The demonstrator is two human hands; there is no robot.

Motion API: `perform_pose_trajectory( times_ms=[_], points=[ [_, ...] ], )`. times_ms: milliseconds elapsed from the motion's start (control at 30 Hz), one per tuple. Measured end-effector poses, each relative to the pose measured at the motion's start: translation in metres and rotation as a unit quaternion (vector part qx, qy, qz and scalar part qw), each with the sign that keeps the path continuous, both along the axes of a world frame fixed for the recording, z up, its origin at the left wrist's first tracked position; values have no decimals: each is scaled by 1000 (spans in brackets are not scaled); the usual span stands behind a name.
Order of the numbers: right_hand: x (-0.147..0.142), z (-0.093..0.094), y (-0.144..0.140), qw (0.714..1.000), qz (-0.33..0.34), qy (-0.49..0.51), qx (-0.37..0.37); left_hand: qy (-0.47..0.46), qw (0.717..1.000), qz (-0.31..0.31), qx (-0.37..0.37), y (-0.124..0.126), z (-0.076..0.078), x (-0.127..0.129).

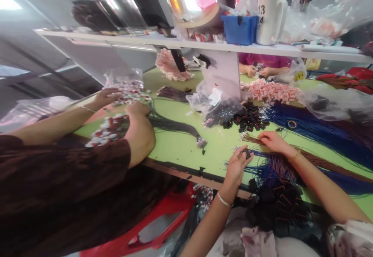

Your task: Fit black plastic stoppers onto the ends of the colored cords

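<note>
Between both hands — left hand (237, 163) pinching black tag (247, 154), right hand (272, 140) flat on brown cords (314, 159).

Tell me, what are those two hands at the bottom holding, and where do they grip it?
The left hand pinches a small black piece between its fingertips. The right hand presses on the brown cords near their ends; a real grip cannot be told.

Small dark piece (247, 154) in left hand (236, 166): too small to identify. Co-worker's near hand (136, 108) half buried in tags. Frame motion-blurred.
</note>
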State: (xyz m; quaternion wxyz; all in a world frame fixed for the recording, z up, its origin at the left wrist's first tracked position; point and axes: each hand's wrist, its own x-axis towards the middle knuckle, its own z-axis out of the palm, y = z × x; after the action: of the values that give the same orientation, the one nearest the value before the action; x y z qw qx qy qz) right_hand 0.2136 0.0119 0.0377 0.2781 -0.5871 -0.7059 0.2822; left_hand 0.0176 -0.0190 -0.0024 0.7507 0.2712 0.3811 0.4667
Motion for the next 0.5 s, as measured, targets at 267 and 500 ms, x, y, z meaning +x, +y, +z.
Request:
perform_pose_trajectory(
  times_ms=[267, 500],
  points=[
    [-11, 14, -18, 992, 99, 57, -44, -17, 1000, -11, 14, 0, 3, 0],
    [8, 54, -22, 994, 86, 66, -5, 164, 952, 2, 259, -31, 39, 15]
  ],
)
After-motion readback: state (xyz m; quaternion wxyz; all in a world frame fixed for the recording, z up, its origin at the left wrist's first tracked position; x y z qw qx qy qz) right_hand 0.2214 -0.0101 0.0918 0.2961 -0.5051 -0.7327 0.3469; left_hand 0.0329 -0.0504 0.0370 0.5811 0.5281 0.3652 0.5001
